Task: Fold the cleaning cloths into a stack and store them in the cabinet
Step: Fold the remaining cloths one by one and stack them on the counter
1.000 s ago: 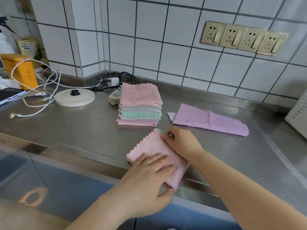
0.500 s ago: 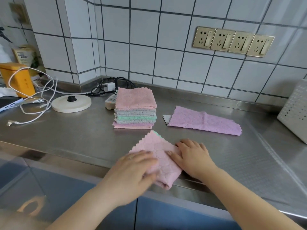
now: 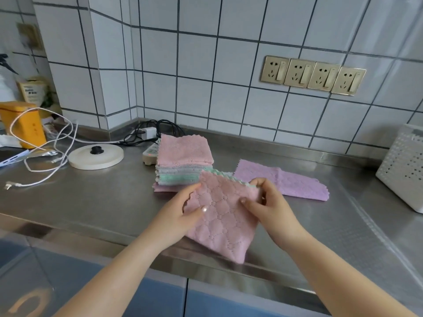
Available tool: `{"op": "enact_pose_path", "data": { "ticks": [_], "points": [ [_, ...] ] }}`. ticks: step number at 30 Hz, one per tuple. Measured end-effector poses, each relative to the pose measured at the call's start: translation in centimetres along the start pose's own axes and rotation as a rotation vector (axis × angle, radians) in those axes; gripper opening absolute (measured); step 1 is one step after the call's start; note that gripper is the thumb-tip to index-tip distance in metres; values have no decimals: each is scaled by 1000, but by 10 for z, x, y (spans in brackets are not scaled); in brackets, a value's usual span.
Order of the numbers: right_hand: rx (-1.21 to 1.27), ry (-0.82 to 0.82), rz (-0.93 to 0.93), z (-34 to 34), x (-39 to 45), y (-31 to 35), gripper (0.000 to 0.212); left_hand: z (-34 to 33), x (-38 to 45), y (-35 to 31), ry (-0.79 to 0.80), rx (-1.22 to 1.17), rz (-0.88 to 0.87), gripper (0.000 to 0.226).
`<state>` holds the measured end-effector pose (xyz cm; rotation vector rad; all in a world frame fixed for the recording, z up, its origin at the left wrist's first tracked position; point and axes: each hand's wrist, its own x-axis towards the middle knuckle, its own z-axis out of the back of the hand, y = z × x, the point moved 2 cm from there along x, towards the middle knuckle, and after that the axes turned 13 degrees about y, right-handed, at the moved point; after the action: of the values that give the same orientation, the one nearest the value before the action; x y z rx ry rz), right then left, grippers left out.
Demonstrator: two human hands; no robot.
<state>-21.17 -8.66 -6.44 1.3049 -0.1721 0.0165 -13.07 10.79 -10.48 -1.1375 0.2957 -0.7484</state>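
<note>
A folded pink cleaning cloth (image 3: 223, 216) with a quilted pattern is lifted off the steel counter (image 3: 98, 197), tilted toward me. My left hand (image 3: 180, 216) pinches its left edge and my right hand (image 3: 267, 204) pinches its upper right corner. A green and white edge shows behind the cloth's top. Just behind it stands a stack of folded cloths (image 3: 183, 161), pink on top, grey and green below. A purple cloth (image 3: 283, 179) lies flat and partly folded to the right of the stack.
A round white lid (image 3: 96, 156), white cables (image 3: 45, 143), a yellow box (image 3: 25, 124) and a power strip (image 3: 150, 154) sit at the left and back. A white perforated basket (image 3: 402, 168) stands at the right. Blue cabinet fronts (image 3: 137, 298) run below the counter edge.
Both hands pressed the pink cloth flat on the counter before; now they have picked it up by its edges and raised it toward the stack.
</note>
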Motion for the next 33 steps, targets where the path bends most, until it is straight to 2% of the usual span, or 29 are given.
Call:
{"op": "enact_pose_path", "data": {
  "ticks": [3,6,9,11,13,16,19,24,29,31,33],
  "points": [
    [224,-51,59,0,24,16,31,11,11,-9,-92,-211,-120,53],
    [230,-24,68,-1,52,26,48,28,30,-20,-222,-371,-183,45],
    [109,97,-5,-6,78,29,79,51,55,-28,-300,-343,-202,38],
    [89,127,8,-8,102,36,89,73,74,-31,-339,-254,-194,36],
    [51,92,22,-8,128,49,84,95,92,-33,-346,-160,-152,33],
    [-113,24,9,-9,167,59,56,122,113,-30,-358,-33,-78,37],
    [-159,64,-22,-12,194,49,37,137,123,-20,-355,57,-13,40],
    [-338,145,-103,-17,209,29,38,143,130,2,-322,132,85,40],
    [-521,205,-145,-21,208,21,39,139,132,16,-303,151,111,33],
    [-643,204,-67,-22,210,28,39,142,132,14,-351,274,87,33],
    [-664,207,20,-26,210,36,41,144,132,6,-287,499,40,46]
  ]
}}
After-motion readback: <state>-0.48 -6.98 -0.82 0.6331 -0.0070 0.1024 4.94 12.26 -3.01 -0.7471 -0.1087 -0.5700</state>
